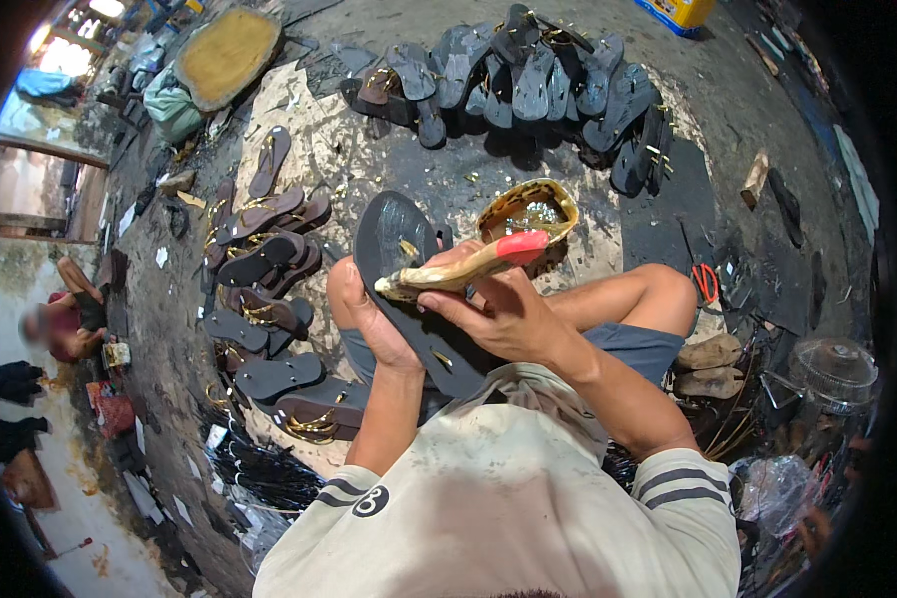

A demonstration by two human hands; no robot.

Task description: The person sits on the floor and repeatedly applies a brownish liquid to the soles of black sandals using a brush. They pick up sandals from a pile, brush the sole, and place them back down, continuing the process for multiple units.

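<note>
A dark sandal sole (381,227) lies tilted over my lap, part of its upper face looking wet and shiny. My left hand (374,324) grips its left edge, with the thumb raised along the side. In my right hand (498,317) is a glue-crusted brush (468,267), pale at one end and red at the other. Its pale end rests over the middle of the sole, close to my left hand. A small gold strap piece (442,359) shows near the sole's lower end. Just beyond my right hand stands a stained tub (571,211) with glossy liquid inside.
Finished-looking sandals with gold straps (269,259) line my left. More dark soles (533,85) are heaped ahead. To the right lie red-handled scissors (706,283), wooden blocks (709,367) and a fan (833,375). Another person (70,324) is at the far left.
</note>
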